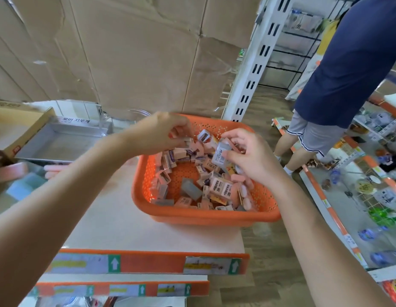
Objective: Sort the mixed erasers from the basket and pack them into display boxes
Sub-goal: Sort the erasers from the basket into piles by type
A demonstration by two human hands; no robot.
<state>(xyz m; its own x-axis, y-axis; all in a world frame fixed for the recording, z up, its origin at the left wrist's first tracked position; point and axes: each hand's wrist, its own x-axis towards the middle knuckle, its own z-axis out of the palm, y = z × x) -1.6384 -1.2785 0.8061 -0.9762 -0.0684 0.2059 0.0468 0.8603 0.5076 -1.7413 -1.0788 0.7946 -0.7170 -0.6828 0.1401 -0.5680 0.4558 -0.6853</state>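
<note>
An orange perforated basket sits on a white shelf top and holds several mixed erasers, pink, grey and purple-labelled. My left hand hovers over the basket's far left part, its fingers closed on small pink erasers. My right hand is over the basket's right side and grips a grey eraser with a printed label. A silver display box lies open to the left of the basket, its inside bare.
A cardboard box stands at the far left, with pink and blue items below it. Brown cardboard lines the wall behind. A person in a navy shirt stands at the right beside low shelves of goods.
</note>
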